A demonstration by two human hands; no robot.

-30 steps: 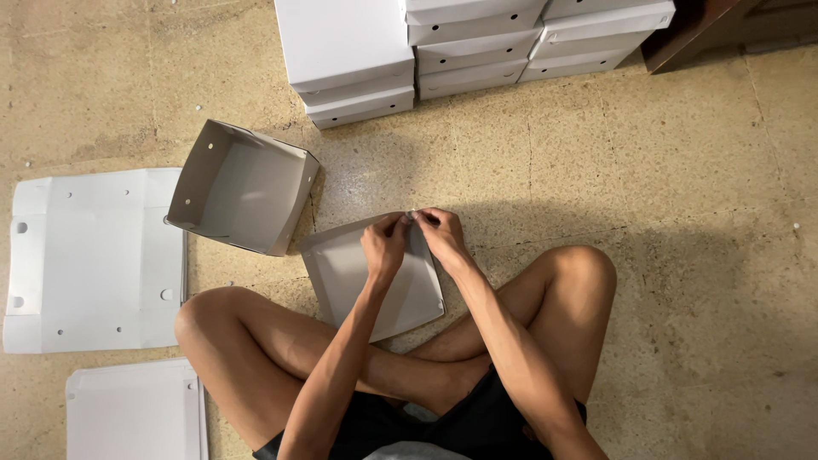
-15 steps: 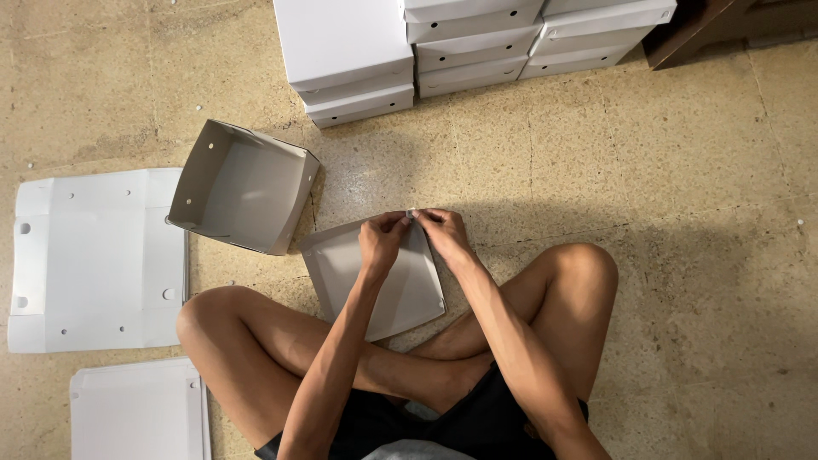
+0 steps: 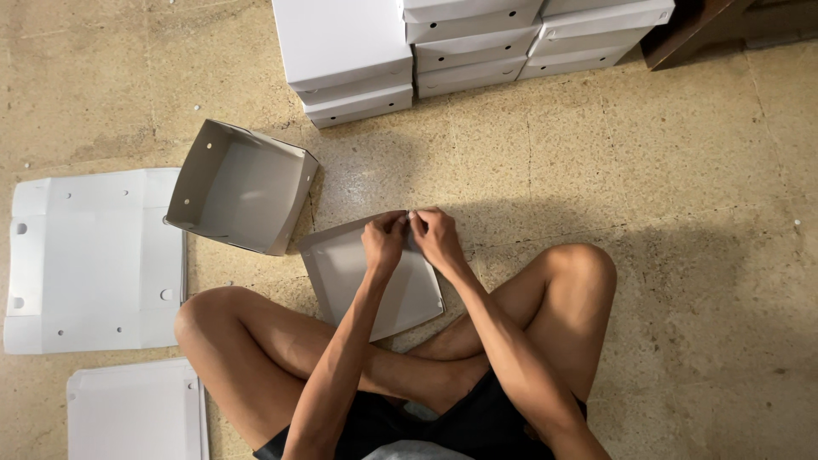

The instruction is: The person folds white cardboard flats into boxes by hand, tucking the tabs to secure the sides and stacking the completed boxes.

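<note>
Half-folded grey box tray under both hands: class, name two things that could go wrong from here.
1. Both hands, left hand and right hand, pinch the far edge of the box tray; the thin card may crease or tear there.
2. The finished open box lies tilted close by; a knee or elbow might knock or crush it.

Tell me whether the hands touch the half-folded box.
Touching: the head view shows the left hand and right hand pinching the far rim of the half-folded box.

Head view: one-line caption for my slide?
Both hands, left hand and right hand, pinch the far edge of a grey cardboard tray on the floor.
</note>
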